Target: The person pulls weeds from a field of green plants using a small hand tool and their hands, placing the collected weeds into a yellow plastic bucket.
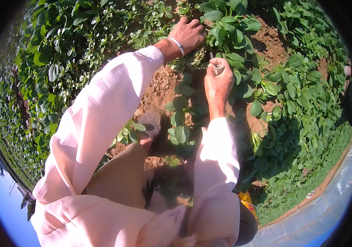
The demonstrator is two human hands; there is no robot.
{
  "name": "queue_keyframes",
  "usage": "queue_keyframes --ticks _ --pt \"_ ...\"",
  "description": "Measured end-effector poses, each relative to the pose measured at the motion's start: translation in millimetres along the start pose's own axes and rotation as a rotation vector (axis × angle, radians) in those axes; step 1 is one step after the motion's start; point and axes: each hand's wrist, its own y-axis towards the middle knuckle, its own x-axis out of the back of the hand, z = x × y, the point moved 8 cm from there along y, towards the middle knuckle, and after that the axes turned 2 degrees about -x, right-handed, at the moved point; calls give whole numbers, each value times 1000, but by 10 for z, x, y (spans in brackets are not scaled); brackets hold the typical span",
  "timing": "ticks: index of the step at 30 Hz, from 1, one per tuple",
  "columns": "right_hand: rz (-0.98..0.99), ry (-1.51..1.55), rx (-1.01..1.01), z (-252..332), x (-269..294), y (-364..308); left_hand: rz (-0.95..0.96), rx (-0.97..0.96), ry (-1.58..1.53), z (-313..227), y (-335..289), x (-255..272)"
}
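Note:
My left hand (187, 36), with a pale bracelet (176, 44) at the wrist, reaches into low small-leaved plants (145, 35). Its fingers are curled closed and their tips are hidden; what they grip does not show. Nearer to me, my right hand (218, 84) is closed round a small hand tool (218, 69) with a greyish, metal-looking handle end. A dark thin part of it seems to point away from me, and its working end is lost among stems. Just beyond and to the right grows a broad-leaved green plant (230, 31).
Leafy greens (182, 133) grow between my arms, with brown soil (159, 88) showing. My shoe (151, 123) stands among them. More rows (295, 90) spread right. Clear plastic sheeting (328, 201) borders the plot at lower right, and something yellow and red (248, 203) lies beside my knee.

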Motion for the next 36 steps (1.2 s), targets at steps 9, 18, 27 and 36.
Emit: queue_keyframes --ticks 9,18,27,36 --pt "48 63 -47 11 249 -363 230 51 -673 524 -872 -383" --pt "-3 175 110 343 13 96 178 147 -399 381 -557 158" --pt "-87 473 -152 134 192 573 -119 184 -105 569 -4 267" --pt "78 28 116 473 -150 528 -302 216 -220 869 105 58"
